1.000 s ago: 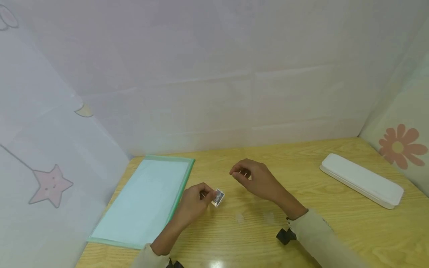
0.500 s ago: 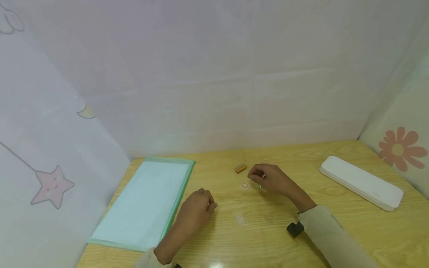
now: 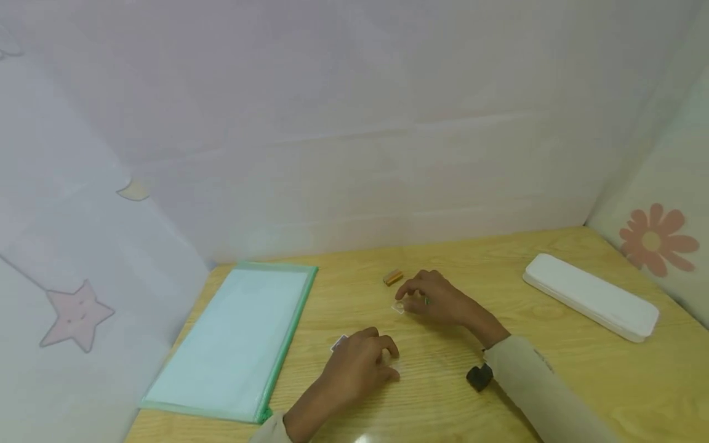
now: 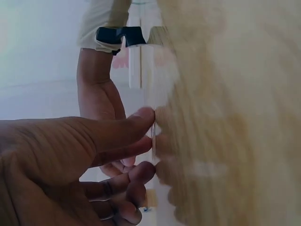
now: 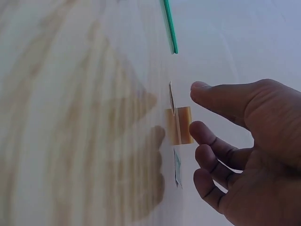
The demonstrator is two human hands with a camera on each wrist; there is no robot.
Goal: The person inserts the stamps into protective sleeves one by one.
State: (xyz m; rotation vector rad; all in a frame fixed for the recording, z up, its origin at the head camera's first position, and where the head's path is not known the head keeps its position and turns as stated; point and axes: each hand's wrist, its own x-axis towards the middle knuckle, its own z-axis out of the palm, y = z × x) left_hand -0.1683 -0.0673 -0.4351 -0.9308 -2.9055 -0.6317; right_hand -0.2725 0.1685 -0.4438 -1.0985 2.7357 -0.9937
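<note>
My left hand [image 3: 360, 363] is low over the table, with thumb and forefinger apart. In the left wrist view its fingertips are right at the edge of a thin clear piece [image 4: 154, 136] near the tabletop. A small white-edged square [image 3: 338, 343] lies partly hidden behind that hand. My right hand [image 3: 434, 298] hovers farther back with loosely bent fingers and a gap between thumb and forefinger. Just under its fingertips lies another small white-edged square [image 3: 397, 307], partly covered. A small brown-orange block [image 3: 393, 277] sits beyond it.
A green-edged clear folder [image 3: 232, 338] with pale contents lies on the left of the wooden table [image 3: 476, 412]. At the right sits a long white case [image 3: 589, 296]. Pale printed sheets [image 3: 332, 123] stand around the back and sides.
My left hand pinched a small picture square a second ago, let go of it, and moved right. My right hand shifted right, uncovering the block, then came back left over the other square.
</note>
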